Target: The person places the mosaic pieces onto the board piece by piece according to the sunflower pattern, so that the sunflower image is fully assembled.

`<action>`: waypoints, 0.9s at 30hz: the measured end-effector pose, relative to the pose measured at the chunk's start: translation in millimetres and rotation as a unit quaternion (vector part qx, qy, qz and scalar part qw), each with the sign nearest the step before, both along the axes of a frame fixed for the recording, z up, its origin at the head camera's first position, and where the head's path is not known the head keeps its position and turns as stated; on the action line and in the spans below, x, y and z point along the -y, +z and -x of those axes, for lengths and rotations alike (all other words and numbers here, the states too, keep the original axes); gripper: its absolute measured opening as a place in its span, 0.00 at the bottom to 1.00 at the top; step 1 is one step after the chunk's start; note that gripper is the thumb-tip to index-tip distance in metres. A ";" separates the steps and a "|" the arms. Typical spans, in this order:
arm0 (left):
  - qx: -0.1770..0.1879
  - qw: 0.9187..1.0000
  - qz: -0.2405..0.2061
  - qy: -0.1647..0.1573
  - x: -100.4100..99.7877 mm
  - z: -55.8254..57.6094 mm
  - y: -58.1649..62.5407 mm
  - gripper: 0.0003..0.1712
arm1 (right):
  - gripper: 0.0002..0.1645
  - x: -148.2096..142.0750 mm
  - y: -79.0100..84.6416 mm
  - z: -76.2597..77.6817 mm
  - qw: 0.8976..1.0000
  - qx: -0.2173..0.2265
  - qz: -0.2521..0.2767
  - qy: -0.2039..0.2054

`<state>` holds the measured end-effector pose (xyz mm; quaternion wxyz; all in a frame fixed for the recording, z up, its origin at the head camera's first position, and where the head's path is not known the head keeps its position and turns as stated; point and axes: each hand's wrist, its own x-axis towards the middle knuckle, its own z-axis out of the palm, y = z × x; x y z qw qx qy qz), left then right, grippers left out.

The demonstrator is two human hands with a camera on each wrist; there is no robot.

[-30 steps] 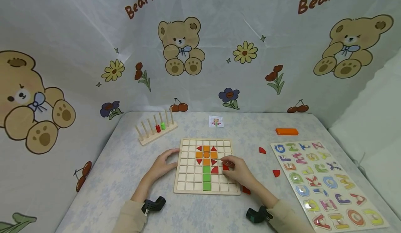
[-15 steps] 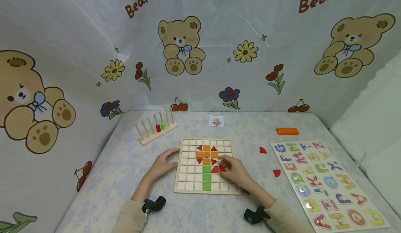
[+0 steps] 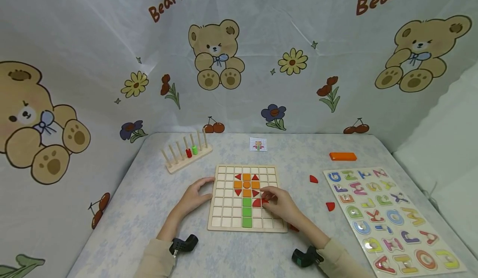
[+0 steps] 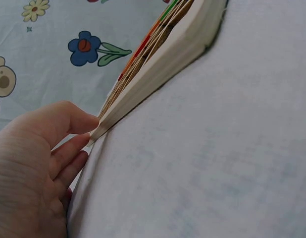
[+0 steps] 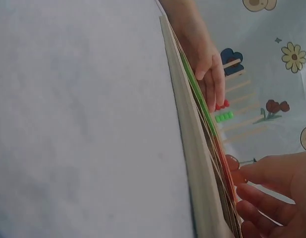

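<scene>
A wooden grid board (image 3: 223, 210) lies in front of the person, bearing orange squares with an orange circle (image 3: 246, 184) in the middle, small red triangles, and a column of green squares (image 3: 247, 212). The left hand (image 3: 191, 196) rests against the board's left edge, thumb and fingers spread along it. Over the board's right half, the right hand (image 3: 282, 204) pinches a red quarter-circle piece (image 3: 264, 201), partly hidden by the fingertips. Another red quarter-circle piece (image 3: 256, 203) sits in the cell just left of it, beside the green column.
Loose red quarter-circle pieces (image 3: 313, 179) lie right of the board, one partly under the right forearm. Beyond are an orange box (image 3: 342, 157) and an alphabet puzzle board (image 3: 374, 210). A pattern card (image 3: 258, 144) and a peg rack (image 3: 190, 160) with red and green beads stand behind.
The right hand has moved slightly left with the red quarter-circle piece, bringing it beside the other red quarter-circle. The left hand has stayed at the board's edge.
</scene>
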<state>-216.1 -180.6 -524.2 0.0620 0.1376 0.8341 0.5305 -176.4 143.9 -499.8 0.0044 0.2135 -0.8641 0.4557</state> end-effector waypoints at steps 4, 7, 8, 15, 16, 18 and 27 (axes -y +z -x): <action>-0.003 1.000 -0.003 -0.003 -0.3 0.1 -1.0 0.31 | 0.21 -11.6 5.1 5.1 0.999 -0.003 0.002 -0.037; -0.004 1.000 -0.003 -0.003 -0.6 -0.1 -0.6 0.31 | 0.21 -25.3 8.6 11.4 0.996 -0.004 -0.010 -0.090; -0.003 1.000 -0.003 -0.002 -0.7 -0.2 -0.4 0.31 | 0.22 -31.0 9.1 13.8 0.994 -0.005 -0.018 -0.108; -0.001 1.000 -0.001 0.001 0.7 -0.5 -0.4 0.30 | 0.22 -80.5 5.4 28.3 0.973 -0.019 -0.048 -0.225; -0.001 1.000 -0.001 0.001 0.9 -0.5 -0.7 0.30 | 0.22 -87.2 4.2 30.2 0.970 -0.020 -0.046 -0.238; 0.001 1.000 -0.001 0.002 0.9 -0.5 -0.8 0.30 | 0.23 -97.5 2.2 32.8 0.964 -0.014 -0.050 -0.261; -0.006 1.000 0.004 0.002 0.0 0.3 -1.0 0.30 | 0.23 -111.5 -8.5 38.0 0.958 -0.007 -0.069 -0.277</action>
